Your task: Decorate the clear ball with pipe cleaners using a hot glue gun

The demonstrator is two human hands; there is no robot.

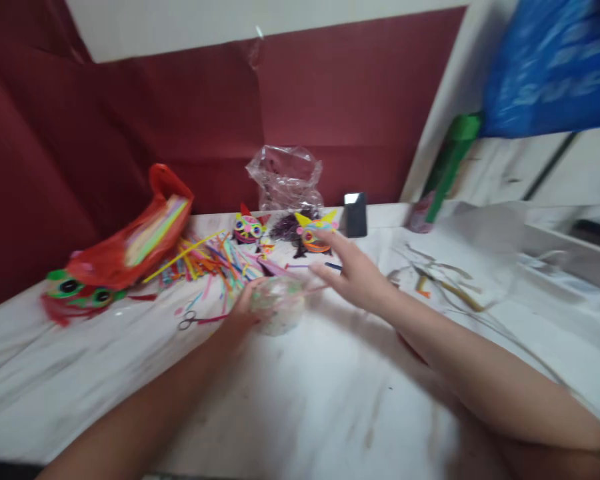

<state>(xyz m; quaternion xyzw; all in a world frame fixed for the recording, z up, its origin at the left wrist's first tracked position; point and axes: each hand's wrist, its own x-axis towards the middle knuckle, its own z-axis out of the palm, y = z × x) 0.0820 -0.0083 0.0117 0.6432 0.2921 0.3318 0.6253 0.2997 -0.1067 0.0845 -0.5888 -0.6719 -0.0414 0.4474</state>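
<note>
While the left hand closes its grip around a small clear container on the worktop, the right hand, open and empty, reaches just beyond it toward paper strips. Picking one likely needs a fine pinch.

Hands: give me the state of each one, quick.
Left hand: closed around a clear round container on the table.
Right hand: open, fingers spread, holding nothing.
</note>
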